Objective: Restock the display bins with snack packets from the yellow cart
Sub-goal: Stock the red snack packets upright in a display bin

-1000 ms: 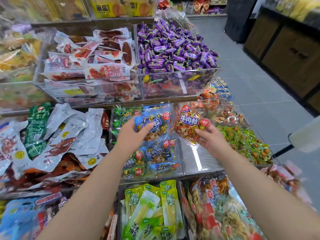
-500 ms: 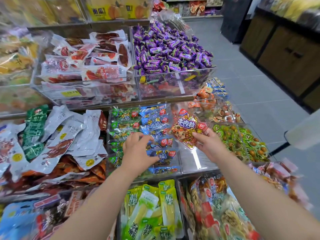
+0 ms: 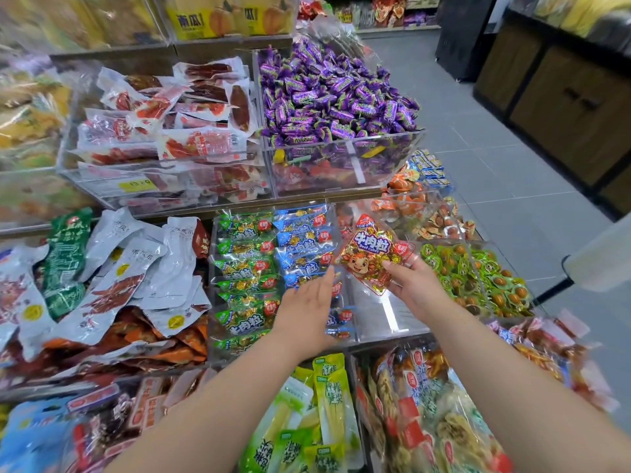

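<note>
Grey tiled floor (image 3: pixel 495 158) runs past dark wooden cabinets (image 3: pixel 573 107) and a black unit (image 3: pixel 464 35) beyond.

"牛肉粒 Beef Cubes" on red packet (image 3: pixel 372 257), "牛肉粒" on green packets (image 3: pixel 244 324), "南瓜" on yellow boxes (image 3: pixel 191 22)

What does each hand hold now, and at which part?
The right hand pinches the red beef-cube packet by its lower right edge. The left hand holds nothing.

Two bare arms of one person, left forearm (image 3: pixel 205 418) uncovered along all its visible length, right forearm (image 3: pixel 512 380) likewise uncovered, left hand (image 3: pixel 307 312) bare, right hand (image 3: pixel 416 290) bare, nails too small to tell
</note>
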Tool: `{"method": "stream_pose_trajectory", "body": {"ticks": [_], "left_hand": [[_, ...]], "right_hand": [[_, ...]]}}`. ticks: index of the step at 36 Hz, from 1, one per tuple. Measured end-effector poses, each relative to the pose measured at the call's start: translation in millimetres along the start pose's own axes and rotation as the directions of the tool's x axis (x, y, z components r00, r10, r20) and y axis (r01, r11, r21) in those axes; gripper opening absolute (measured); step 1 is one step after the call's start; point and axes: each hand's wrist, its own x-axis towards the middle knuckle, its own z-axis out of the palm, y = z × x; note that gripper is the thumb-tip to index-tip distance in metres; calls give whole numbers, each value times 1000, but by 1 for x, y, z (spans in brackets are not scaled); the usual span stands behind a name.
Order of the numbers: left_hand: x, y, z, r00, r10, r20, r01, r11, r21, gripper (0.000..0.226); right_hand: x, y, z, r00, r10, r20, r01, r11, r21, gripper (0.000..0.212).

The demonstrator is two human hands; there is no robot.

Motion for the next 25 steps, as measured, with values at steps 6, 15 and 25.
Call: {"method": "stream_pose_trajectory", "body": {"ticks": [6, 15, 25], "left_hand": [[5, -9, -4, 998, 67, -17, -66, 997, 50, 87], [14, -2, -12, 974, 188, 123, -206, 966, 153, 62], [33, -17, -16, 988, 50, 146, -27, 987, -156, 83]], "right_hand": [[3, 2, -3, 1000, 9, -5, -9, 1000, -7, 20], [10, 8, -3, 1000, 28, -4, -28, 999, -29, 18], [18, 5, -3, 1000, -23, -16, 24, 1000, 20, 21]]}}
